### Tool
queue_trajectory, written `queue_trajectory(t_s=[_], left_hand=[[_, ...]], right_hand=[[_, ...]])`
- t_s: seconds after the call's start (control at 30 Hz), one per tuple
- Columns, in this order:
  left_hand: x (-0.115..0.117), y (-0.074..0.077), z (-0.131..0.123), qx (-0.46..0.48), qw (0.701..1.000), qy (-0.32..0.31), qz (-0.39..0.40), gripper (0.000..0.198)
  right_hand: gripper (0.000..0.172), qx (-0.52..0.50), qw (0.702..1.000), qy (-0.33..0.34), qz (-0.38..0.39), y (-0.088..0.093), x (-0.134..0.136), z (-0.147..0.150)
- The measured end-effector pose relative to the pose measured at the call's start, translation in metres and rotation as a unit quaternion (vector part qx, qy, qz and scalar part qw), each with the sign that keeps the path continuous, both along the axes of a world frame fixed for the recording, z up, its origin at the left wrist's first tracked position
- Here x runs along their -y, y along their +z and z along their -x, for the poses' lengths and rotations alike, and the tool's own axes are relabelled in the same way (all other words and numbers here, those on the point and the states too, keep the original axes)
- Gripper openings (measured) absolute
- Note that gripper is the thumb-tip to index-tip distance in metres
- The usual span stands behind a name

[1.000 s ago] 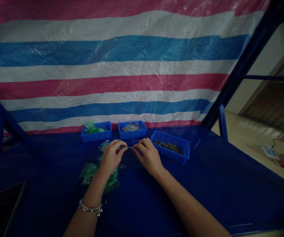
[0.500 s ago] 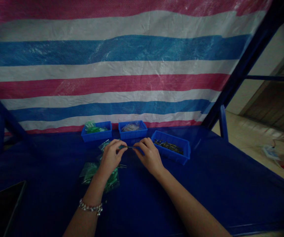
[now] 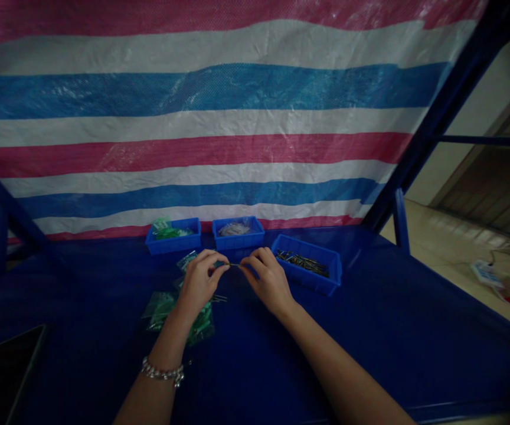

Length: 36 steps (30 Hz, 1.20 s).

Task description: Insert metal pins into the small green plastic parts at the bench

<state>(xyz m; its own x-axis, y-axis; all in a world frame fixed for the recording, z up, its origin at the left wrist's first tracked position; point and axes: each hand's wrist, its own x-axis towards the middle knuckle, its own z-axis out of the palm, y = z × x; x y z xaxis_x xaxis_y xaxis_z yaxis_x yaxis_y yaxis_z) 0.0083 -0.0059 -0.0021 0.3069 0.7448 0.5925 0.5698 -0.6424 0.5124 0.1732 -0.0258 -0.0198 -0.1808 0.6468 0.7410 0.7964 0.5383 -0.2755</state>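
Note:
Both hands meet over the middle of the blue table, pinching the two ends of a thin metal screw-like piece (image 3: 234,264). My left hand (image 3: 200,277) has thumb and forefinger closed on its left end; a beaded bracelet circles that wrist. On the right end, the fingertips of my right hand (image 3: 267,277) are closed too. Under and beside my left forearm lie clear bags with green plastic pieces (image 3: 161,310), partly hidden. A few loose thin metal pieces (image 3: 219,298) stick out right of my left wrist. The held piece's exact kind is too small to tell.
Along the back stand a blue bin with green pieces (image 3: 173,245), a blue bin with clear bags (image 3: 238,241) and, at right, a blue bin of metal pieces (image 3: 310,283). A striped tarp (image 3: 219,147) hangs behind. A dark flat screen-like object (image 3: 9,372) lies at left.
Almost nothing differs. Both hands keep their pinch on the thin metal piece in the same place, with only a tiny shift of the fingertips.

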Motion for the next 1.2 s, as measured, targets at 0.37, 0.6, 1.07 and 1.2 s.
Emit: queue_trajectory(t_s=[0.37,0.6,1.07,1.2], left_hand=[[-0.0012,0.0005,-0.0006,-0.005,1.0,0.01,0.014,0.01],[-0.001,-0.0008,-0.0019,0.007,1.0,0.011,0.01,0.008],[-0.0012,-0.0012,-0.0031,-0.007,1.0,0.011,0.025,0.007],[-0.0018,-0.0029,-0.0021,-0.003,1.0,0.008,0.019,0.009]], right_hand=[[0.015,0.0,1.0,0.0,-0.005,0.0005,0.0003,-0.001],[0.015,0.003,1.0,-0.01,-0.01,-0.0001,-0.0006,-0.0005],[0.015,-0.006,1.0,0.002,-0.009,-0.0004,0.0,-0.0005],[0.014,0.002,1.0,-0.013,0.002,-0.0001,0.0,-0.0003]])
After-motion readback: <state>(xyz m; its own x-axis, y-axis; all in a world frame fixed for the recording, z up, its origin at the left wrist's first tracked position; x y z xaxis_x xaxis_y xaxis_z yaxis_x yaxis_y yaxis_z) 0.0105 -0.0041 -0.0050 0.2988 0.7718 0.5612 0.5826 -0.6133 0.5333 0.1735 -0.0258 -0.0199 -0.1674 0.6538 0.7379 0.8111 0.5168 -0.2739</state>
